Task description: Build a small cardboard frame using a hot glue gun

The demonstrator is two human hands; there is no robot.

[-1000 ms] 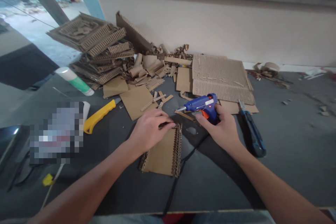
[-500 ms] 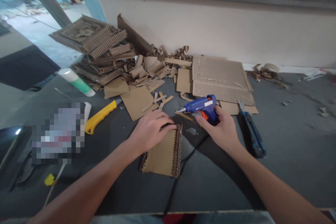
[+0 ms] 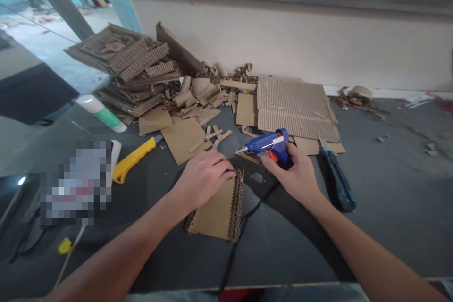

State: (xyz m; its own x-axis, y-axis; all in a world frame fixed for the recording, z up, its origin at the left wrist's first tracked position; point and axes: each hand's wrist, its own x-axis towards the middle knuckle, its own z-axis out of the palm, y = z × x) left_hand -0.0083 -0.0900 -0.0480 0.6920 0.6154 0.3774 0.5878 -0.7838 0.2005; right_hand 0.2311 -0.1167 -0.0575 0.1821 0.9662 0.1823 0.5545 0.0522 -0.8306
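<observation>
A blue hot glue gun (image 3: 266,143) with an orange trigger lies on its side on the dark table, its metal nozzle pointing left. Around its handle are the thumb and fingers of my right hand (image 3: 299,170). My left hand (image 3: 205,175) bends over the far end of a small rectangular cardboard piece (image 3: 215,212), thumb and fingers closed at its edge. Corrugated strips stand along the long sides of this piece. The hand hides its far left part, and I cannot see whether a small strip is between the fingertips.
Stacked cardboard frames (image 3: 123,56) and scraps (image 3: 198,92) lie at the back left, corrugated sheets (image 3: 293,108) at the back. A blue box cutter (image 3: 338,177) is on the right. On the left are a yellow-handled knife (image 3: 134,158) and a white-green tube (image 3: 102,113). A black cord (image 3: 235,240) crosses the table.
The view has shifted slightly. My left thumb and fingers have drawn closer together at the cardboard's far edge. My right hand keeps the glue gun in the same place.
</observation>
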